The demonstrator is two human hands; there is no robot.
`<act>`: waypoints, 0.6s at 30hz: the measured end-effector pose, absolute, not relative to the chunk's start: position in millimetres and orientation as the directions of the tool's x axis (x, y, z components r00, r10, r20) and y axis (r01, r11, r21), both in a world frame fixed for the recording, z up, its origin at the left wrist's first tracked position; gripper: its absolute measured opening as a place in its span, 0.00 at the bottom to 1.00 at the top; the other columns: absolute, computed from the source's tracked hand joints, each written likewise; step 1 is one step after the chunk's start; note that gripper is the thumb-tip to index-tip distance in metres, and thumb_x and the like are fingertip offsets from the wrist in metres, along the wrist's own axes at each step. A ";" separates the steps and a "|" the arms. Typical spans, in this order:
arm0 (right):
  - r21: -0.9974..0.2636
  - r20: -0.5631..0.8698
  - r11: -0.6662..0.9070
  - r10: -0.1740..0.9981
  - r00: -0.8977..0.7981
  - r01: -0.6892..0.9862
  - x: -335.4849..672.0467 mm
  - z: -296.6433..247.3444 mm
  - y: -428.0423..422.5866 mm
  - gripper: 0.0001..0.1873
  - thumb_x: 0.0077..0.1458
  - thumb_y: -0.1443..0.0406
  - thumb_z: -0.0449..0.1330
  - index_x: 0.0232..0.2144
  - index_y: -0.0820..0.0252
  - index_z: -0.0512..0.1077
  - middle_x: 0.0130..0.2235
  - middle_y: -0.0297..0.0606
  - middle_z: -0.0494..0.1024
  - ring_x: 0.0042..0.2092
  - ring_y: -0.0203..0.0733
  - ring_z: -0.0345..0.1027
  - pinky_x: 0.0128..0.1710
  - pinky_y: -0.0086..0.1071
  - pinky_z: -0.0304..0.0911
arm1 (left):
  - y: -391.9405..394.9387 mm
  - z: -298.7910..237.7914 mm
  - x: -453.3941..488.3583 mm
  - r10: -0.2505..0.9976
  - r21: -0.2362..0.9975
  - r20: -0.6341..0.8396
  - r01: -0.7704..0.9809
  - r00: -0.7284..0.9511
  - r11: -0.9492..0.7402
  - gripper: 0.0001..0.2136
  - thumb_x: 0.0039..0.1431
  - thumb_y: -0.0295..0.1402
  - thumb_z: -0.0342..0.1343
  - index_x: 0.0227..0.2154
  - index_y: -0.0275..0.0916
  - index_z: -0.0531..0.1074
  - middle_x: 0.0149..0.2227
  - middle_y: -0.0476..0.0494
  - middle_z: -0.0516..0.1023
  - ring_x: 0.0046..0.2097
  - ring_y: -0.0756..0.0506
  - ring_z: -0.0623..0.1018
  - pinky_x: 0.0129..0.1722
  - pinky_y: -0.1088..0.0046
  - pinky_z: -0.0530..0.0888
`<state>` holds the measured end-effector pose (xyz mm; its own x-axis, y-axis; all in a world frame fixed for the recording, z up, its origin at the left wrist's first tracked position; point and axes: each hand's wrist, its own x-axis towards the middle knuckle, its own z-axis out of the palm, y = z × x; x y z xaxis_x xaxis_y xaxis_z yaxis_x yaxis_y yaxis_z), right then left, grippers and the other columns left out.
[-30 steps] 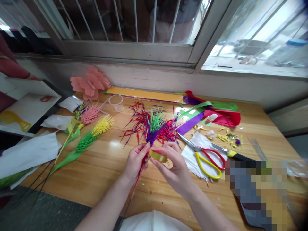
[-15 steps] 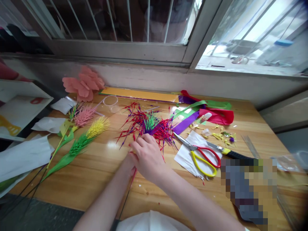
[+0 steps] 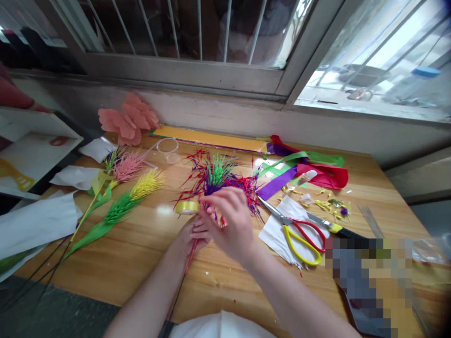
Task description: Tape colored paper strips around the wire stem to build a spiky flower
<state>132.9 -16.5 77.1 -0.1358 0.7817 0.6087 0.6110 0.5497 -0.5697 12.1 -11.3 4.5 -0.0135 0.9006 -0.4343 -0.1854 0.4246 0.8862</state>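
Observation:
My left hand (image 3: 195,234) is closed around the thin red-wrapped stem (image 3: 189,259) of a handmade flower spray. The spray's green bristly ear (image 3: 216,170) stands at the top, with red and purple spiky strands (image 3: 246,188) fanned about it on the table. A roll of yellow tape (image 3: 187,208) sits just above my left hand, beside the stem. Over the stem, my right hand (image 3: 230,223) is slightly blurred, its fingers curved and apart. Its fingertips come close to the tape roll; whether they touch it I cannot tell.
Scissors (image 3: 299,234) and a utility knife (image 3: 327,225) lie at right on white tissue (image 3: 273,225). Crepe paper strips (image 3: 320,176) are behind them. At left rest a green-and-yellow wheat ear (image 3: 121,206), a pink ear (image 3: 128,165) and a pink paper flower (image 3: 128,119).
My right hand has lifted off my left and shifted slightly right, its fingers parting. The yellow tape roll and my left hand's fingers have come into sight. The view has shifted a little.

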 end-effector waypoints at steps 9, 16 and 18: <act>-0.713 -0.025 -0.156 0.980 0.198 0.684 238.8 17.8 54.5 0.12 0.46 0.57 0.58 0.27 0.59 0.75 0.23 0.36 0.74 0.26 0.39 0.63 0.25 0.31 0.53 | -11.5 12.6 10.9 0.657 -0.034 -0.335 -0.706 0.675 0.708 0.06 0.61 0.27 0.46 0.30 0.34 0.66 0.17 0.55 0.54 0.15 0.59 0.58 0.08 0.93 0.53; -0.751 -0.145 -0.246 0.967 0.210 0.612 237.1 5.4 67.5 0.09 0.34 0.60 0.66 0.19 0.59 0.74 0.19 0.32 0.70 0.26 0.37 0.62 0.27 0.30 0.52 | -11.5 4.3 9.9 0.660 -0.034 -0.289 -0.696 0.694 0.717 0.08 0.62 0.28 0.44 0.33 0.30 0.66 0.19 0.54 0.56 0.16 0.59 0.61 0.08 0.92 0.56; -0.802 -0.189 -0.271 0.961 0.204 0.532 236.8 4.9 66.0 0.09 0.35 0.60 0.65 0.19 0.60 0.73 0.19 0.31 0.69 0.25 0.36 0.61 0.27 0.30 0.52 | -11.3 3.8 10.1 0.662 -0.028 -0.287 -0.697 0.693 0.717 0.08 0.62 0.28 0.44 0.32 0.30 0.66 0.19 0.55 0.56 0.16 0.60 0.60 0.09 0.92 0.57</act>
<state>236.8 66.0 4.9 0.2037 0.9606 -0.1889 0.5320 -0.2706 -0.8024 10.1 -11.3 3.8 0.6927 0.6617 -0.2868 -0.6965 0.7170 -0.0281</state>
